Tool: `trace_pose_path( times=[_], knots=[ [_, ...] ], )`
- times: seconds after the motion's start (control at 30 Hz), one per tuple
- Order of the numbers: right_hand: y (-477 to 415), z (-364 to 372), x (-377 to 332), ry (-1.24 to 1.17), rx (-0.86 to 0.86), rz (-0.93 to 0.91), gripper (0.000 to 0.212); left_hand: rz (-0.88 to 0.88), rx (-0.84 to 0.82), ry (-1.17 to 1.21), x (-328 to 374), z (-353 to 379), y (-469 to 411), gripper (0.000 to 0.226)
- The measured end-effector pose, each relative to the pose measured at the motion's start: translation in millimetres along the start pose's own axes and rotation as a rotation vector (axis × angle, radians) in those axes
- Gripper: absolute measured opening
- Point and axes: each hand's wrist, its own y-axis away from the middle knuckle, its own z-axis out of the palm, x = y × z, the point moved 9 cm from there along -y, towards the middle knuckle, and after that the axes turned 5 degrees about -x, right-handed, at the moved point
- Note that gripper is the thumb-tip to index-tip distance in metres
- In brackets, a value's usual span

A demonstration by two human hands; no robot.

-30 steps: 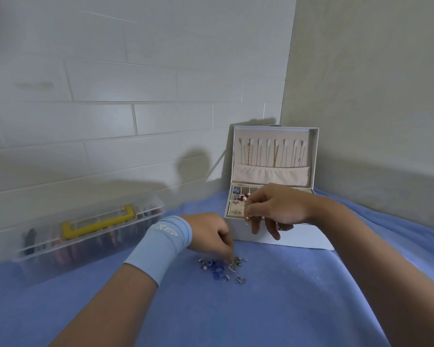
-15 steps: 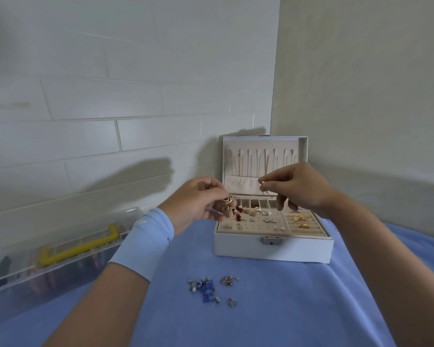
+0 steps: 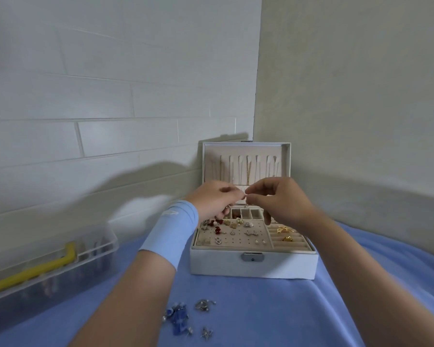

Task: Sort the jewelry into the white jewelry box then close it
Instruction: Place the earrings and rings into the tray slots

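A clear plastic case sits at the left on the blue cloth. Loose jewelry lies in front of the open white jewelry box. Above its tray, the left hand and right hand pinch one tiny piece between them, partly hiding the back compartments. Half a second ago the hands were apart.

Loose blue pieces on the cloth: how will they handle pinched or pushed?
Likely light: the blue pieces are tiny. Pushed, they probably snag or scatter rather than slide, lying loose on soft blue cloth. Thin posts look bendable, so pinch gently.
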Motion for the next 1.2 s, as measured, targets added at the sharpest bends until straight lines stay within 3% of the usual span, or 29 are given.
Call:
trace_pose_path(
  times=[0.17, 0.3, 0.53, 0.7, 0.97, 1.1, 1.2],
  knots=[
    [-4.1, -4.7, 12.1, 0.166, 0.073, 0.011, 0.001, 0.085, 0.044, -0.351, 2.5, 3.3, -10.4, 0.026],
    [-8.6, 1.4, 22.8, 0.404, 0.032, 0.028, 0.007, 0.064, 0.010, -0.460, -6.7, 8.3, -14.0, 0.029],
    [-7.2, 16.4, 19.3, 0.700, -0.003, 0.007, 0.011, -0.005, 0.021, -0.214, -13.6, -0.1, -18.5, 0.039],
    [-5.7, 17.9, 15.3, 0.735, 0.010, -0.018, 0.010, -0.004, 0.040, -0.133, -15.4, -4.3, -19.2, 0.041],
    [-3.8, 25.4, 10.9, 0.809, -0.018, -0.052, 0.011, 0.076, 0.053, -0.045, -8.7, -3.0, -14.4, 0.020],
    [-5.3, 24.0, 15.9, 0.740, -0.090, -0.011, 0.017, 0.100, 0.082, -0.076, -8.8, -5.8, -12.3, 0.019],
    [-8.8, 22.7, 19.0, 0.665, -0.102, 0.005, 0.014, 0.090, 0.091, 0.028, -12.5, -7.0, -9.9, 0.018]
  ],
)
